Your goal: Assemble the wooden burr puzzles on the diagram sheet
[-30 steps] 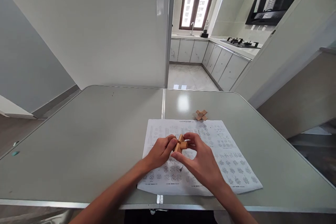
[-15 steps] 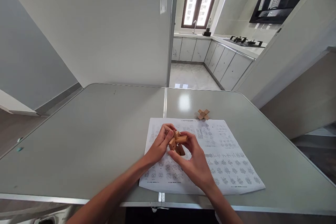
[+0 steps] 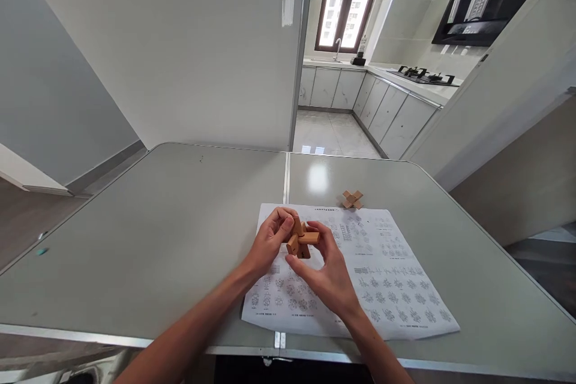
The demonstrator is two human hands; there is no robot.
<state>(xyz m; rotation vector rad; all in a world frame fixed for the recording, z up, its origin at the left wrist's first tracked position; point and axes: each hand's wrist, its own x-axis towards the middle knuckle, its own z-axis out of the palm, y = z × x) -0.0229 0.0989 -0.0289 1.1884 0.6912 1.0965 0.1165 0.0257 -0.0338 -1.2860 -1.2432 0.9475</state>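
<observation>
You are facing a grey, metal-edged table, its seam running front to back. A printed sheet is lying across the seam. A wooden cross is sitting at the sheet's far edge; a small green object is lying near the left edge.

No text can be read; the sheet beneath the hands bears print too small to make out.
</observation>
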